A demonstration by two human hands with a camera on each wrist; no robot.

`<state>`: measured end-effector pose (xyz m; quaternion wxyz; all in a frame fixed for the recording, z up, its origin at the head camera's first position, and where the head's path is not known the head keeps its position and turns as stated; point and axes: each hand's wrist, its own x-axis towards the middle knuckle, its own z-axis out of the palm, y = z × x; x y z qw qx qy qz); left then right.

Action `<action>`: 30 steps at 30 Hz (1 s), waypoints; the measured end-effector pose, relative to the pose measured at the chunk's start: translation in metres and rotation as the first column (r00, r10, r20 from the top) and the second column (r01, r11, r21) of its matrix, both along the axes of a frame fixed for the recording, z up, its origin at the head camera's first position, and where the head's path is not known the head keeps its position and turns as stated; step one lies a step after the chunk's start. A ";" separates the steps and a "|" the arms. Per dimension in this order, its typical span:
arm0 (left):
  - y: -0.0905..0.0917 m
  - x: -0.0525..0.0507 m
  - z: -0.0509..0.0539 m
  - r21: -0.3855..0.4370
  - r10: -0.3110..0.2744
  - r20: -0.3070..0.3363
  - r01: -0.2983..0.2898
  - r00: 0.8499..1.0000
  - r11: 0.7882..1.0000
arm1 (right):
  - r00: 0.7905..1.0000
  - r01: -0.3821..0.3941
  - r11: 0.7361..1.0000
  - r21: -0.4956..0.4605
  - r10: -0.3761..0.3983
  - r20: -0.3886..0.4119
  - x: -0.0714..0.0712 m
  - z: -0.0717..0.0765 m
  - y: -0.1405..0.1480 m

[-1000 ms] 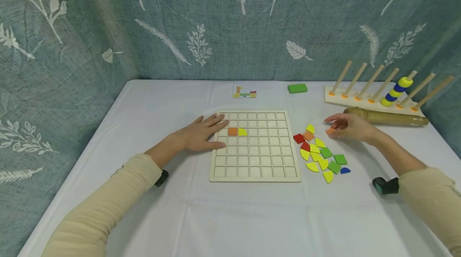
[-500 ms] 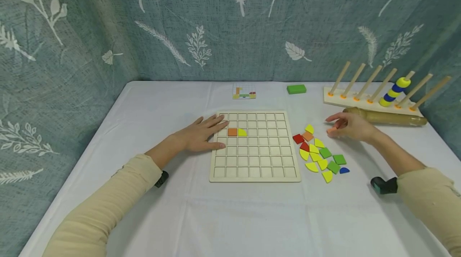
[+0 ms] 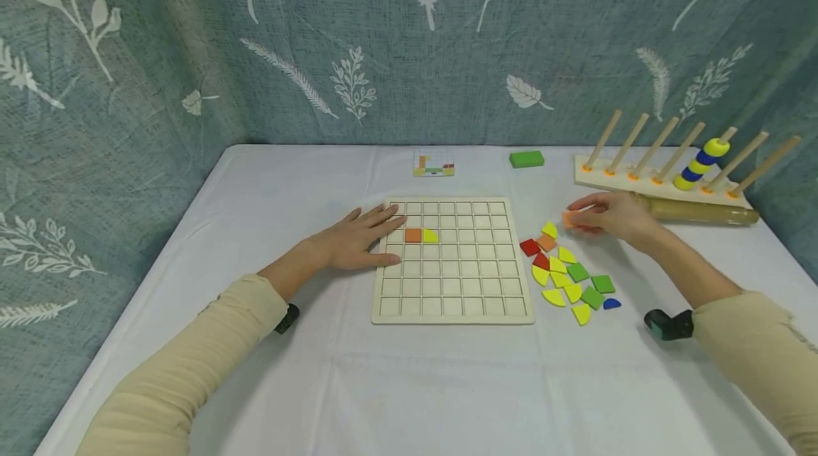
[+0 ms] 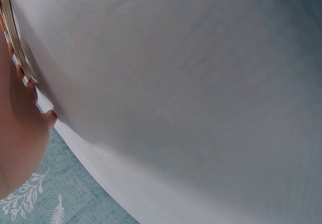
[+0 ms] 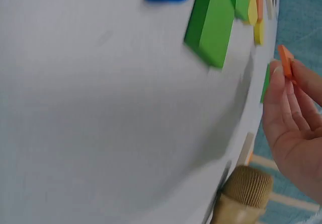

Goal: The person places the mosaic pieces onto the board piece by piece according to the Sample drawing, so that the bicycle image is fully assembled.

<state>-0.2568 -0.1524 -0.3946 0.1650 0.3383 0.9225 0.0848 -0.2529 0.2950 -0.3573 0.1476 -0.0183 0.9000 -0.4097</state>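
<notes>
My right hand pinches an orange square tile between thumb and fingers, above the cloth just behind the loose tiles. The left hand lies with straight, spread fingers on the left edge of the pale wooden grid board. On that board an orange square tile sits beside a yellow quarter-circle tile. Right of the board lie several loose tiles: yellow quarter circles, green squares, red pieces, another orange square and a blue half circle.
Behind the board lies a printed pattern card, and right of it a green block. A pegged rack with yellow and blue beads on one peg stands at the back right. A brown ribbed cylinder lies before it.
My right hand has lifted the orange square tile off the cloth and moved slightly left with it. The left hand stays in place on the board.
</notes>
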 end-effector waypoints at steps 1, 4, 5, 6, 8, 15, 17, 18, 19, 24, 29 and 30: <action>0.000 0.000 0.000 0.000 -0.002 0.000 0.002 1.000 1.000 | 1.000 -0.001 1.000 -0.025 0.002 0.017 0.000 0.000 -0.004; 0.001 0.001 0.001 -0.007 0.000 0.000 0.000 1.000 1.000 | 0.998 -0.026 0.997 -0.069 0.030 0.050 0.000 -0.001 -0.016; 0.002 0.001 0.001 -0.007 0.000 0.000 0.000 1.000 1.000 | 0.997 -0.035 0.996 -0.082 0.040 0.062 0.000 -0.002 -0.020; 0.002 0.001 0.002 -0.006 -0.001 -0.001 0.001 1.000 1.000 | 0.996 -0.044 0.994 -0.099 0.051 0.073 -0.001 -0.002 -0.024; 0.003 0.001 0.002 -0.009 0.002 -0.001 -0.002 1.000 1.000 | 0.992 -0.067 0.988 -0.136 0.080 0.095 -0.001 -0.002 -0.033; 0.001 0.000 0.000 -0.013 0.004 -0.010 -0.004 1.000 1.000 | 0.974 -0.080 0.969 -0.234 0.126 0.187 -0.003 -0.002 -0.072; 0.001 0.000 0.001 -0.013 0.005 -0.007 -0.005 1.000 1.000 | 0.969 -0.077 0.965 -0.250 0.132 0.210 -0.003 -0.003 -0.084; 0.001 0.000 0.001 -0.014 0.006 -0.003 -0.006 1.000 1.000 | 0.966 -0.081 0.962 -0.260 0.140 0.217 -0.004 -0.004 -0.089; 0.001 0.000 0.001 -0.012 0.005 0.002 -0.005 1.000 1.000 | 0.964 -0.086 0.958 -0.273 0.148 0.219 -0.004 -0.006 -0.095; 0.001 0.001 0.002 0.002 0.000 0.012 0.000 1.000 1.000 | 0.956 -0.116 0.940 -0.322 0.194 0.221 -0.002 -0.010 -0.120; 0.001 0.002 0.003 -0.001 0.001 0.000 -0.001 1.000 1.000 | 0.944 -0.138 0.926 -0.352 0.230 0.235 0.003 -0.014 -0.142; 0.001 0.002 0.003 -0.004 0.002 -0.001 -0.002 1.000 1.000 | 0.942 -0.139 0.923 -0.359 0.236 0.240 0.004 -0.014 -0.147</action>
